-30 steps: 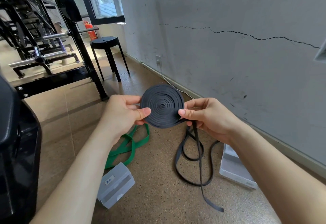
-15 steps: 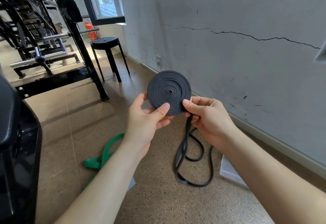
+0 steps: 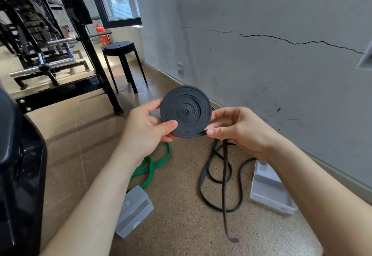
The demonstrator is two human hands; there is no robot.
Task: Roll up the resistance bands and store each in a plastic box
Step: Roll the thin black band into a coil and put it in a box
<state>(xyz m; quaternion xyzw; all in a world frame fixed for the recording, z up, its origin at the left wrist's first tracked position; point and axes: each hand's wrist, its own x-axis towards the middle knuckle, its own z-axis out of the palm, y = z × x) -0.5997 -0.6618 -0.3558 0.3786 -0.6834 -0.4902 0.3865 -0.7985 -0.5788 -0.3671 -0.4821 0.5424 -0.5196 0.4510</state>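
Glossy black padded equipment fills the near left edge. Both bare forearms enter from the lower edge, raised over a speckled, cork-toned floor.

Left box: translucent grey plastic, rectangular, lid shut, lying on the floor beside the left forearm. Right box: clear plastic, rectangular, on the floor near the wall, partly hidden by the right forearm; lid position cannot be told.

Green band: flat, matte, in loose loops on the floor, partly behind the left forearm.

Black band: flat matte rubber, mostly wound into a tight spiral disc, held in the air between both hands, face toward the camera. Its unwound tail leaves the disc's lower right edge, passes the right hand and drops to the floor in loose loops between the two boxes.

Left hand: grip clamped on the disc's left edge, thumb on the face, fingers behind. Right hand: grip pinched on the band where it leaves the disc, thumb tip at the rim.

Beyond: a round black stool on splayed legs, a black steel rack with chrome bars, a red extinguisher, and a grey plaster wall with a long jagged crack.
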